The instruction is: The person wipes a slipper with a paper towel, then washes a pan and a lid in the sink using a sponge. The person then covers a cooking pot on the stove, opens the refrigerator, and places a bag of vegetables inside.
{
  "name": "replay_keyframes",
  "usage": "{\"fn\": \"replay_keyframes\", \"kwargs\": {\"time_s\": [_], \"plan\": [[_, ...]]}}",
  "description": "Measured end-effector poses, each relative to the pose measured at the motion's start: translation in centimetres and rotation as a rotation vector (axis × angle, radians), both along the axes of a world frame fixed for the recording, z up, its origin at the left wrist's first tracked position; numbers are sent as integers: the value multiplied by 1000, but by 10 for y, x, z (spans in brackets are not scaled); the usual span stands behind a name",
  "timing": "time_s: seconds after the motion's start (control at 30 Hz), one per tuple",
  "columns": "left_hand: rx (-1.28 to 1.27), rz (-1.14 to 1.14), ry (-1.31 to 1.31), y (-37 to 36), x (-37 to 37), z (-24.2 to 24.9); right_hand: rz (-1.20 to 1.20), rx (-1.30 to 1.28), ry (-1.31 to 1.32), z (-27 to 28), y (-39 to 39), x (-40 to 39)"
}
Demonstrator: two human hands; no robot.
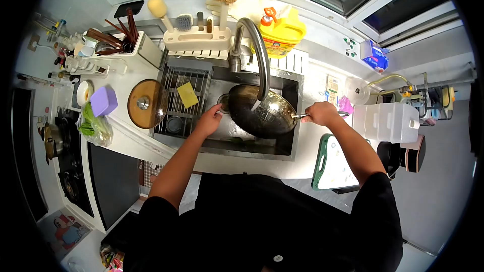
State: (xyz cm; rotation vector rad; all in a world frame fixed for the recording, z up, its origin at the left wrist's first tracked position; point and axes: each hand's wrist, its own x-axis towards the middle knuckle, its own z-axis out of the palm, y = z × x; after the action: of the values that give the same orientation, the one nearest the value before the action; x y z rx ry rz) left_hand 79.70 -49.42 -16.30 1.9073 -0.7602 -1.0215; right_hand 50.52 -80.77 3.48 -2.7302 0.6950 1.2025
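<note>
A dark, wet wok (252, 116) is held tilted over the sink (294, 153), under the curved steel faucet (260, 55). My right hand (322, 114) is closed around its metal handle on the right. My left hand (209, 120) hovers over the sink at the wok's left side, fingers apart and apparently holding nothing. Beyond its fingertips is a round metal drain part (224, 103), partly hidden by the wok. A drying rack (197, 78) spans the sink's left side, with a yellow sponge cloth (188, 95) lying on it.
A glass lid (151, 102) lies on a wooden board left of the sink, near a purple box (104, 101) and bagged greens (96, 127). Behind stand a brush holder (196, 40) and a yellow jug (282, 32). A green-edged cutting board (335, 163) sits front right.
</note>
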Motion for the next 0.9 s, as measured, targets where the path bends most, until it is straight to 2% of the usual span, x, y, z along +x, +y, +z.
{"fn": "replay_keyframes", "kwargs": {"time_s": [0.2, 0.27, 0.37, 0.4, 0.47, 0.7, 0.8, 0.9], "plan": [[-54, 34, -12, -4, 1, -13, 16, -8, -29, -2, -5, -6], [-115, 61, 59, -4, 3, -20, 26, -12, -41, -2, -5, -4], [35, 55, 106, -7, 10, 9, 51, -9, -46, 3, -1, 5], [36, 52, 106, -6, 13, 4, 48, -8, -46, 1, -1, 6], [13, 88, 64, -3, 21, -6, 83, 13, -67, -5, -3, 10], [-22, 152, 85, 10, 26, 7, 115, 10, -136, -1, 3, 34], [-80, 157, -12, 20, 26, -1, 158, -28, -126, 7, 9, 44], [-128, 240, 117, 24, 23, 7, 192, -67, -105, 17, 20, 51]]}}
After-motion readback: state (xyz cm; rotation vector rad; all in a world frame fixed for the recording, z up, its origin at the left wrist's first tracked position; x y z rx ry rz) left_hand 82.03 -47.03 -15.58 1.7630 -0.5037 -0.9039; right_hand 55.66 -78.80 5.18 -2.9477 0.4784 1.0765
